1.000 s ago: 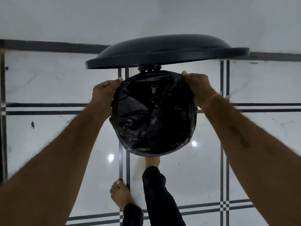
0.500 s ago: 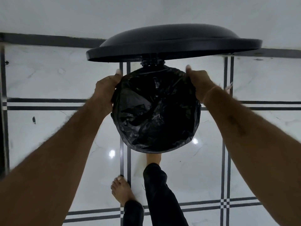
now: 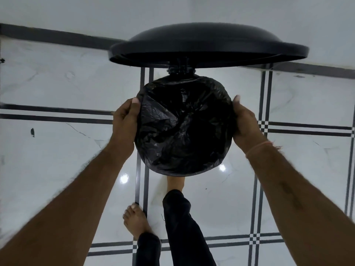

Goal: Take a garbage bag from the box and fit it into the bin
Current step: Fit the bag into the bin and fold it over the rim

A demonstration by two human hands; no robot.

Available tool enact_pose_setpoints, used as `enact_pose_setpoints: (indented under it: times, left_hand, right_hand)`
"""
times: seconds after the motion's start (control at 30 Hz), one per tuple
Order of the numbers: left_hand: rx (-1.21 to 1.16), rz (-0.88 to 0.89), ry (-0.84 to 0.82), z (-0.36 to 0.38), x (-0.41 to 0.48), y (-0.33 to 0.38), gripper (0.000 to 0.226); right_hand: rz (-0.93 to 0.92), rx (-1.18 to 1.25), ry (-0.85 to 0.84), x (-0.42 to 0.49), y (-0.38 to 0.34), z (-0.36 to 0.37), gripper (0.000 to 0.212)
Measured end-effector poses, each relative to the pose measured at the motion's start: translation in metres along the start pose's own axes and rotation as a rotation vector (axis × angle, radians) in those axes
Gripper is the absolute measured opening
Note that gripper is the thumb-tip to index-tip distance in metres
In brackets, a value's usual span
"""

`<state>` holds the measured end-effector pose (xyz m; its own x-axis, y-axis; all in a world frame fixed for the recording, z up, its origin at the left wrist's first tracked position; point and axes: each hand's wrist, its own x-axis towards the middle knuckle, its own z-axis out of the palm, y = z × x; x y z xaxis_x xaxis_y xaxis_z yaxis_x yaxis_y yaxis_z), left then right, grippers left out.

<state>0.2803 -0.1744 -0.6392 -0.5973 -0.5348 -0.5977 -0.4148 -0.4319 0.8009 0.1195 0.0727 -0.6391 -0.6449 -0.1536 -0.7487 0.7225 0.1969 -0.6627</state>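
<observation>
Lid [image 3: 207,47] presumably held up by a foot [image 3: 175,182], we clench left hand [image 3: 125,120] and right hand [image 3: 245,121] on opposite edges of the garbage bag [image 3: 182,127], already lining the bin [image 3: 180,71], to seat it evenly.

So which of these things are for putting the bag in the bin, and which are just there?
For the job:
- garbage bag, opened out below the raised bin lid
- left hand and right hand, gripping the bag's edge on either side

Just there:
- tiled floor
- dark speck on the floor
- thread band on the right wrist
</observation>
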Motion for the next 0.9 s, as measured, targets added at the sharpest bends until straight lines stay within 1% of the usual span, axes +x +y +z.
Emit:
enact_pose_setpoints:
  times: [0.07, 0.1, 0.17, 0.23, 0.27, 0.3, 0.33, 0.37, 0.4, 0.43, 0.47, 0.5, 0.53, 0.57, 0.6, 0.63, 0.7, 0.73, 0.8, 0.87, 0.9]
  left_hand:
    - [-0.011, 0.005, 0.002, 0.0, 0.001, -0.001, 0.03]
    - [-0.012, 0.011, 0.002, 0.0, 0.001, -0.001, 0.03]
    - [-0.01, 0.024, 0.002, 0.001, 0.001, -0.002, 0.03]
    - [-0.005, 0.03, 0.008, 0.002, 0.001, -0.004, 0.032]
    - [-0.001, 0.035, 0.013, 0.002, 0.0, -0.004, 0.033]
    - [0.002, 0.041, 0.017, 0.003, 0.0, -0.004, 0.035]
    - [0.006, 0.048, 0.019, 0.004, 0.0, -0.005, 0.036]
    - [0.012, 0.058, 0.024, 0.003, 0.0, -0.005, 0.037]
    - [0.022, 0.065, 0.029, 0.003, -0.001, -0.005, 0.038]
    - [0.03, 0.067, 0.038, 0.004, -0.002, -0.006, 0.039]
    - [0.036, 0.068, 0.047, 0.004, -0.002, -0.006, 0.04]
    - [0.036, 0.072, 0.047, 0.005, -0.002, -0.007, 0.043]
    - [0.032, 0.08, 0.041, 0.005, -0.001, -0.009, 0.045]
    - [0.035, 0.09, 0.037, 0.004, 0.0, -0.01, 0.046]
    - [0.04, 0.101, 0.037, 0.003, 0.001, -0.012, 0.047]
    - [0.05, 0.111, 0.039, 0.002, 0.002, -0.014, 0.049]
    - [0.064, 0.131, 0.056, 0.002, 0.004, -0.016, 0.05]
    - [0.066, 0.137, 0.066, 0.003, 0.005, -0.019, 0.049]
    - [0.077, 0.147, 0.084, 0.006, 0.008, -0.023, 0.048]
    - [0.082, 0.16, 0.104, 0.006, 0.01, -0.027, 0.051]
    - [0.078, 0.161, 0.108, 0.006, 0.01, -0.028, 0.051]
  right_hand:
    - [0.1, 0.027, 0.074, 0.005, -0.005, -0.002, 0.044]
    - [0.157, 0.036, 0.082, 0.008, -0.007, -0.002, 0.039]
    - [0.243, -0.013, 0.079, 0.018, -0.008, -0.002, 0.037]
    - [0.306, -0.122, 0.106, 0.027, -0.003, -0.004, 0.034]
    - [0.304, -0.179, 0.141, 0.027, -0.001, -0.004, 0.035]
    - [0.263, -0.223, 0.203, 0.023, 0.001, -0.004, 0.038]
    - [0.158, -0.251, 0.288, 0.018, 0.003, -0.003, 0.042]
    - [-0.042, -0.313, 0.392, 0.007, 0.004, 0.003, 0.045]
    - [-0.308, -0.439, 0.491, -0.009, 0.006, 0.008, 0.043]
    - [-0.57, -0.574, 0.503, -0.029, 0.007, 0.02, 0.039]
    - [-0.791, -0.688, 0.386, -0.048, 0.012, 0.038, 0.036]
    - [-0.922, -0.797, 0.171, -0.064, 0.017, 0.057, 0.035]
    - [-0.96, -0.926, -0.052, -0.073, 0.027, 0.076, 0.036]
    - [-0.948, -1.079, -0.234, -0.077, 0.038, 0.094, 0.038]
    - [-0.915, -1.227, -0.355, -0.075, 0.05, 0.11, 0.04]
    - [-0.85, -1.332, -0.41, -0.065, 0.06, 0.123, 0.041]
    - [-0.604, -1.426, -0.426, -0.025, 0.072, 0.139, 0.045]
    - [-0.485, -1.41, -0.425, 0.002, 0.081, 0.141, 0.048]
    - [-0.325, -1.304, -0.435, 0.042, 0.086, 0.142, 0.052]
    - [-0.174, -1.259, -0.435, 0.06, 0.089, 0.138, 0.059]
    - [-0.104, -1.238, -0.43, 0.06, 0.087, 0.135, 0.058]
